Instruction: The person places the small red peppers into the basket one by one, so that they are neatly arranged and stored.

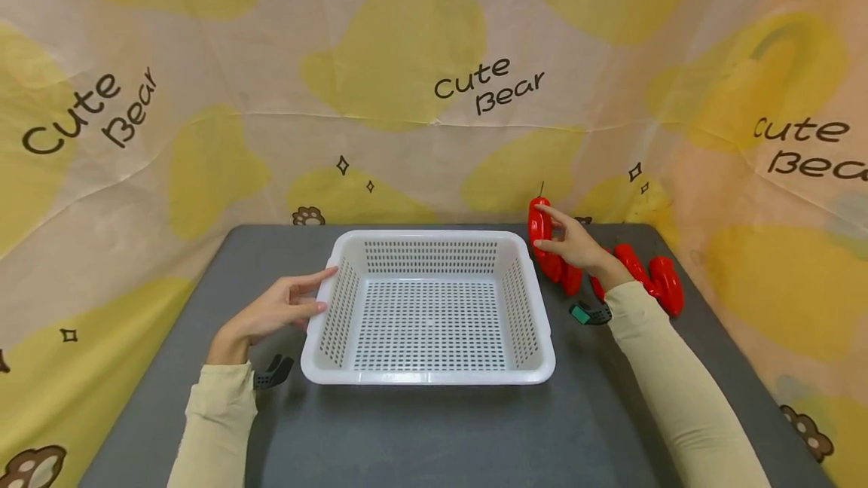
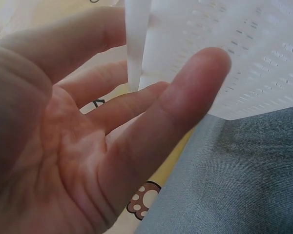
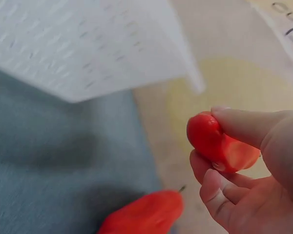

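A white plastic basket with perforated walls and floor stands in the middle of the grey table, nothing inside it. My left hand touches its left rim with fairly straight fingers, thumb apart from the others; the left wrist view shows the fingers at the basket wall. Beyond the basket's back right corner, my right hand pinches a red pepper between thumb and fingers. The pepper is raised, its thin stem pointing up in the head view.
More red peppers lie on the right side of the grey table, some partly hidden by the right hand and wrist. One red pepper shows below the hand in the right wrist view. A printed cloth hangs behind and beside the table.
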A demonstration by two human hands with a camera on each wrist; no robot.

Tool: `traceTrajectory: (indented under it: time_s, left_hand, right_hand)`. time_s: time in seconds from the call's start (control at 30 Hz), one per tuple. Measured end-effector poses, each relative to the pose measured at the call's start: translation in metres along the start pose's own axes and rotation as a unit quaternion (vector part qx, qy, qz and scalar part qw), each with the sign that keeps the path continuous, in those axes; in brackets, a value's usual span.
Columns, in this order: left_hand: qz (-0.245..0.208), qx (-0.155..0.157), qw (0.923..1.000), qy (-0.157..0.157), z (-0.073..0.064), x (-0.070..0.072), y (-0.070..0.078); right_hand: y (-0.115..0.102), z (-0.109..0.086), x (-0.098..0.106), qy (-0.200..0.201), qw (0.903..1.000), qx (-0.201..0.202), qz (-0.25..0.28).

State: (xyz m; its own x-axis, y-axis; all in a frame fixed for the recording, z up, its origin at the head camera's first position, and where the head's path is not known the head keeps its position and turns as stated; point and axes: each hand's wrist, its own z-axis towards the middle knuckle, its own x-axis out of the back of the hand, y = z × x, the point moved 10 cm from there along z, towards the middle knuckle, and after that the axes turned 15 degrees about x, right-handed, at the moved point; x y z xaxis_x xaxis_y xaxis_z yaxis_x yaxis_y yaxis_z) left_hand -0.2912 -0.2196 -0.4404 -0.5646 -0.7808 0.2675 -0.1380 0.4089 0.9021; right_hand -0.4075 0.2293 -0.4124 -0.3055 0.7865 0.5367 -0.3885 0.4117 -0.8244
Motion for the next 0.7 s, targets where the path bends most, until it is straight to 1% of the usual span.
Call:
traceTrajectory:
  time_s: [0.17,0.33,0.5,0.7]
  left_hand:
    - [-0.012,0.005,0.9999,0.005,0.002,0.002,0.0]
    - [-0.013,0.008,0.9997,0.017,0.001,0.004,0.0]
    - [-0.014,0.008,0.9996,0.024,0.003,0.005,-0.001]
    - [-0.022,0.015,0.9993,0.025,0.004,0.005,-0.004]
  right_hand:
    - [-0.026,0.003,0.006,0.01,0.9997,0.017,0.016]
    - [-0.052,0.01,0.001,0.01,0.9982,0.051,0.032]
    - [-0.082,0.019,-0.01,0.004,0.9948,0.087,0.053]
    - [-0.118,0.032,-0.032,-0.009,0.9873,0.13,0.091]
